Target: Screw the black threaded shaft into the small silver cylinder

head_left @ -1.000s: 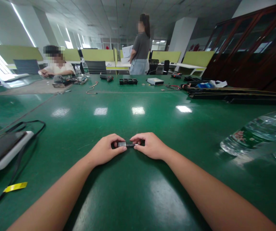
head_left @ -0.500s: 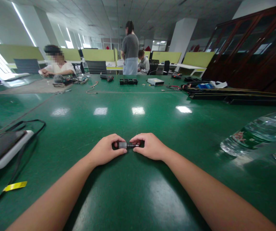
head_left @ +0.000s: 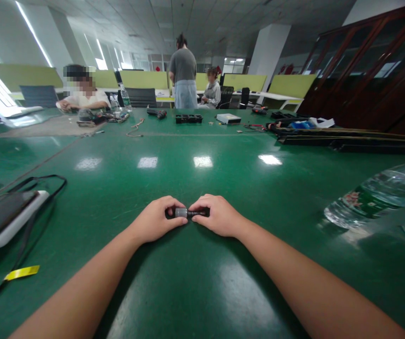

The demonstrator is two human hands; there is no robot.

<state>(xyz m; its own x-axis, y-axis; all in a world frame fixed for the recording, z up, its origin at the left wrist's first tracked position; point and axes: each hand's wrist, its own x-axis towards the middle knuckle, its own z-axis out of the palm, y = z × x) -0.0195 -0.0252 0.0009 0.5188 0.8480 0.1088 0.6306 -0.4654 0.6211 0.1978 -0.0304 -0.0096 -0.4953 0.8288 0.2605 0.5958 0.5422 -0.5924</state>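
Observation:
Just above the green table point(head_left: 188, 273), a small cylindrical part point(head_left: 181, 213) lies level between my two hands. It has a grey, metal-looking barrel on the left and a thin black ribbed shaft point(head_left: 197, 213) on the right. My left hand point(head_left: 158, 219) is closed with thumb and fingers around the barrel, hiding its left end. My right hand point(head_left: 218, 215) pinches the shaft close to where it joins the barrel, so part of the shaft is covered. Only a narrow gap separates the fingertips of both hands.
Lying at the right is a clear plastic bottle point(head_left: 372, 200) with a green label. A phone-like dark device on a white block point(head_left: 38, 205) and a black cable with a yellow tag point(head_left: 22, 272) are at the left. Across the table are a black module point(head_left: 189, 119), a white box point(head_left: 228, 118) and several people.
My right hand has slid left along the shaft, closer to the barrel. My left hand stays nearly still. In the background, the standing person has shifted left.

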